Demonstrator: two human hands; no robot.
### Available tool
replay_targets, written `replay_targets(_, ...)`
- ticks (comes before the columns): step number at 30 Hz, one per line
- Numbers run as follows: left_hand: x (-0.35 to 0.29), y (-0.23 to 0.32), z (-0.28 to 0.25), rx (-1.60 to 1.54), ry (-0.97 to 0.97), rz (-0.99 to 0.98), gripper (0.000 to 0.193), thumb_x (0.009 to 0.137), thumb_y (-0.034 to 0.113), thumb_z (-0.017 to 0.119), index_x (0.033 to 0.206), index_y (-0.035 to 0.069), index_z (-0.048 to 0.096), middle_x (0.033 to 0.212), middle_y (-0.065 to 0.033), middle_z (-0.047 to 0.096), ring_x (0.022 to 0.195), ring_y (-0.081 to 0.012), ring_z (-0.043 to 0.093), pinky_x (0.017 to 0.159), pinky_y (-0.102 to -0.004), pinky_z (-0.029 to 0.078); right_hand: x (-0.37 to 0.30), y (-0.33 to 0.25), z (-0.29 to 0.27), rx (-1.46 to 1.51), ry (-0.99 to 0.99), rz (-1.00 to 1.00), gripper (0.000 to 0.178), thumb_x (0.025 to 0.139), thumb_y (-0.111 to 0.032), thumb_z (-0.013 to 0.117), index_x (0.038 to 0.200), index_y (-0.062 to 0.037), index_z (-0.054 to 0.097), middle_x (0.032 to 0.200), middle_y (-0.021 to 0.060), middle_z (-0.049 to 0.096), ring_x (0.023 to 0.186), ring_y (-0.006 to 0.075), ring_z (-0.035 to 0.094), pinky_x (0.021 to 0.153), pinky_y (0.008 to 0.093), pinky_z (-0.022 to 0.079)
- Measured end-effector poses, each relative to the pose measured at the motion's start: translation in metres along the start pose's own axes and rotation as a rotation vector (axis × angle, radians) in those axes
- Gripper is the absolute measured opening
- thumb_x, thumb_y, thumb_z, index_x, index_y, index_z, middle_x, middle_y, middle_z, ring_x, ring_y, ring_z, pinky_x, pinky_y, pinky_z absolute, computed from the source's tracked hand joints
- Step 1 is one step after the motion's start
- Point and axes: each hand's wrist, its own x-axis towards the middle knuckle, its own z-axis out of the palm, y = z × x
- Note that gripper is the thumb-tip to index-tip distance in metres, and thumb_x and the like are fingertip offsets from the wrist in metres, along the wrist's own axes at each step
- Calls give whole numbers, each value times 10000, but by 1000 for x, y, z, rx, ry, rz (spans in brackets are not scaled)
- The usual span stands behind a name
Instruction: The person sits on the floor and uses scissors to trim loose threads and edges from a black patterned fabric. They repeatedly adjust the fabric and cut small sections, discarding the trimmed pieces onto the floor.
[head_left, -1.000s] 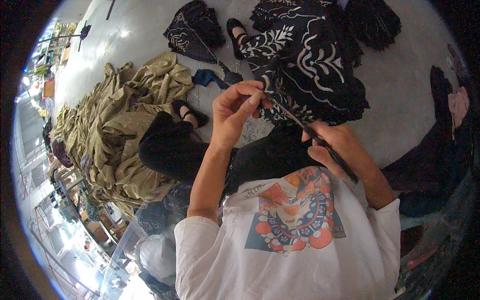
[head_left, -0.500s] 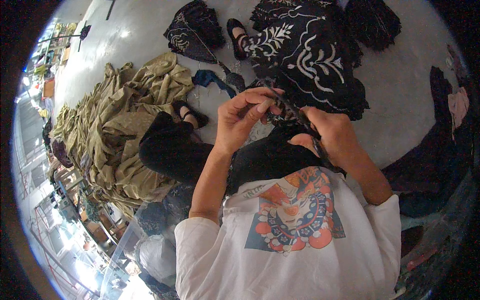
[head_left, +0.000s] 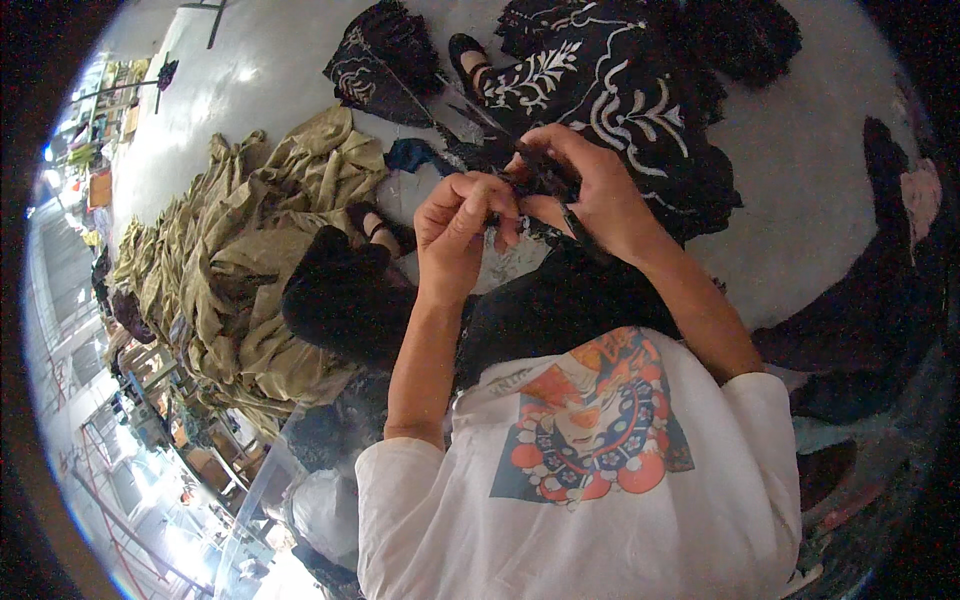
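Note:
Black fabric with pale embroidered scrolls (head_left: 640, 110) spreads over the floor in front of me. A narrow dark part of fabric (head_left: 545, 178) is bunched up between my hands. My left hand (head_left: 460, 222) is closed, fingertips pinched at the near left side of that bunch. Just right of it, my right hand (head_left: 595, 190) curls its thumb and fingers around the bunch, and a dark strip hangs below its palm. The fingertips partly cover what they grip. My knees in black trousers (head_left: 345, 290) lie under the hands.
A big heap of olive-green cloth (head_left: 240, 260) lies to my left. Another black embroidered piece (head_left: 380, 60) and a small dark-blue scrap (head_left: 408, 155) lie ahead. Dark cloth (head_left: 850, 310) is piled at the right. A pale bundle (head_left: 325, 510) sits near my left elbow.
My right hand has moved left and forward, close to my left hand, and now grips the bunched fabric. My left hand has shifted slightly back and left. The dark strip is less stretched out.

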Motion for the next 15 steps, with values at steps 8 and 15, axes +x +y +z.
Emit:
replay_targets(8,1,-4,-3,-32,-40,-14,331,900,258,467,676,16,483,690,-97,510,487,-126,454,439,-227,359,-3,-4,-6,273,-74,136,301,702,-8,668,965,-18,522,815,36,589,747,100,572,675,243,472)
replay_targets(15,1,-4,3,-65,-63,-39,279,887,219,494,704,9,515,731,-99,526,508,-114,466,449,-214,355,-1,-10,-2,233,30,143,281,707,58,646,938,-22,507,811,15,563,745,73,562,709,206,464)
